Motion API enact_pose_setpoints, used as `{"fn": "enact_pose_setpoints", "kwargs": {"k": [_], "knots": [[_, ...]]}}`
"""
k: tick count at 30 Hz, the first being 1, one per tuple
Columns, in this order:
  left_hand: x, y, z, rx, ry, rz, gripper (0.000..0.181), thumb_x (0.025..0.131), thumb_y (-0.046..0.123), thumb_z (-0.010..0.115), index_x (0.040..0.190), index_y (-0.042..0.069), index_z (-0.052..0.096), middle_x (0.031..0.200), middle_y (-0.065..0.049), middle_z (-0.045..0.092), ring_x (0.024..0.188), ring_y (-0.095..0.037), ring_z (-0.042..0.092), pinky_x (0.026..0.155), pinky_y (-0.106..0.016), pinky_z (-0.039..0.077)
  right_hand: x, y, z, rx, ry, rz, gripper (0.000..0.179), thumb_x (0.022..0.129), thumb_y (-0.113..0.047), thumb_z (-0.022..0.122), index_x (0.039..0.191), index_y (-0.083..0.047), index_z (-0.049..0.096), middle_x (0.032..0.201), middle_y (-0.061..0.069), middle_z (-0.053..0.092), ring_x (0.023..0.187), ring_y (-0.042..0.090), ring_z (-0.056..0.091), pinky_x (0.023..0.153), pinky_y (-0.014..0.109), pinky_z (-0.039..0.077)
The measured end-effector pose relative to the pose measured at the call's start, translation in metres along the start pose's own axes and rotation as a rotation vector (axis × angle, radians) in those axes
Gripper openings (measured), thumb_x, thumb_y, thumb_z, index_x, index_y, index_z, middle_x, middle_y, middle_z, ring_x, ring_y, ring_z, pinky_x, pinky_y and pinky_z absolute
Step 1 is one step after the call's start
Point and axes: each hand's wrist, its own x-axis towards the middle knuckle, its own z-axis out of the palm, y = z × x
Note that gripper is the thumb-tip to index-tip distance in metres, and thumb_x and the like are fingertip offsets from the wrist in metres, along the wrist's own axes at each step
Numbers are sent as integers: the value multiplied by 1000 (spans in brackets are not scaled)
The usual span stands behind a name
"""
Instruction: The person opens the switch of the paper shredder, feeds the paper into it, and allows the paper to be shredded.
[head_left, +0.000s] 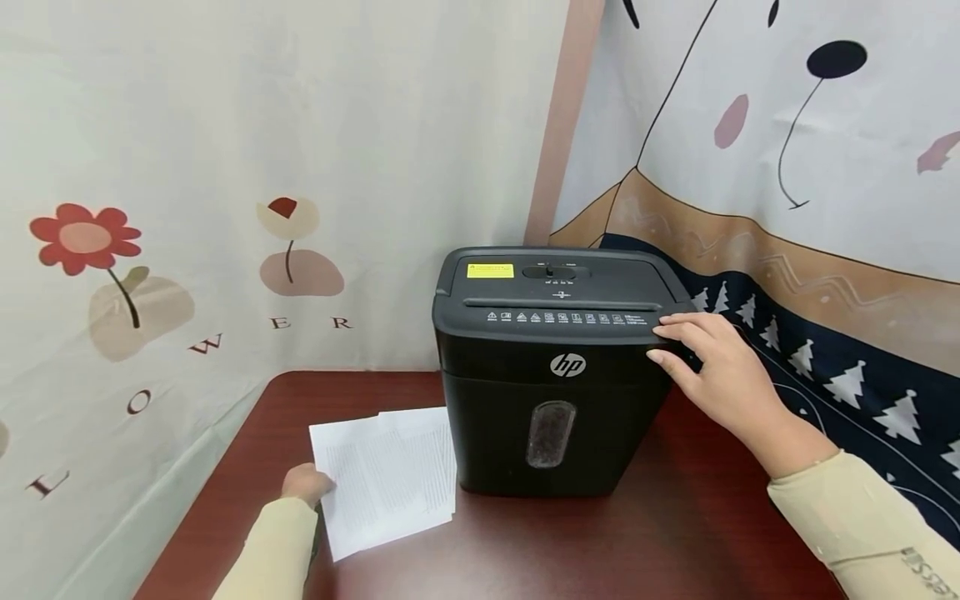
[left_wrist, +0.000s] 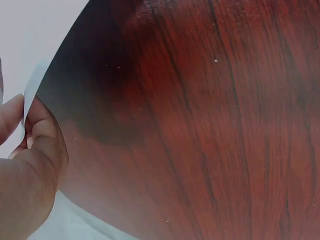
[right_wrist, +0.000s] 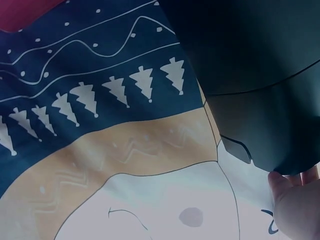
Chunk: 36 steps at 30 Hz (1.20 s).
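Observation:
My left hand (head_left: 306, 483) pinches the left edge of white printed paper sheets (head_left: 386, 477) beside the shredder. The left wrist view shows the paper (left_wrist: 37, 40) curving up from between thumb and fingers (left_wrist: 41, 125). A black HP paper shredder (head_left: 487, 417) stands upright on the table, with a feed slot and slider switch on top and a small window in front. At its top right corner rests my right hand (head_left: 718, 371), fingertips on the lid and thumb by the front face. From the right wrist, the hand (right_wrist: 297, 202) touches the rim of the shredder (right_wrist: 260, 60).
The dark red wooden table (head_left: 540, 550) runs under the paper and shredder. Behind it hangs a pale curtain (head_left: 420, 167) with flowers and letters. A patterned cloth (head_left: 787, 250) with a row of trees hangs close along the right side.

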Motion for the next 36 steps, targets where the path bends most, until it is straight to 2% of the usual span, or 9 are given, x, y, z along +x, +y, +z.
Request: {"fn": "enact_pose_setpoints", "kwargs": {"k": [6, 11, 18, 36], "knots": [[-1, 6, -4, -144, -3, -24, 27, 84, -2, 59, 105, -19, 52, 96, -32, 59, 88, -42, 59, 80, -52, 51, 0, 1, -1, -2, -9, -8, 35, 76, -6, 79, 109, -1, 68, 115, 16, 61, 110, 33, 51, 89, 51, 45], [-4, 14, -10, -213, -14, -24, 30, 87, -4, 57, 112, -18, 50, 104, -34, 58, 95, -45, 59, 84, -55, 49, 0, 1, -4, -20, -39, 10, 33, 79, -8, 77, 110, -1, 67, 117, 17, 60, 110, 34, 50, 89, 53, 46], [-11, 23, -18, -235, -19, 6, 38, 90, -4, 54, 124, -18, 45, 114, -35, 55, 101, -45, 57, 89, -58, 46, 1, 0, -6, -22, -67, 17, 33, 81, -10, 76, 110, 0, 66, 117, 19, 60, 113, 37, 49, 91, 56, 44], [-44, 43, -49, -277, 8, 100, 40, 92, 1, 54, 127, -16, 43, 118, -33, 54, 102, -38, 53, 93, -54, 41, 2, -3, -8, -2, -87, 13, 33, 82, -11, 76, 112, -1, 66, 116, 19, 60, 114, 37, 50, 94, 57, 43]]}}
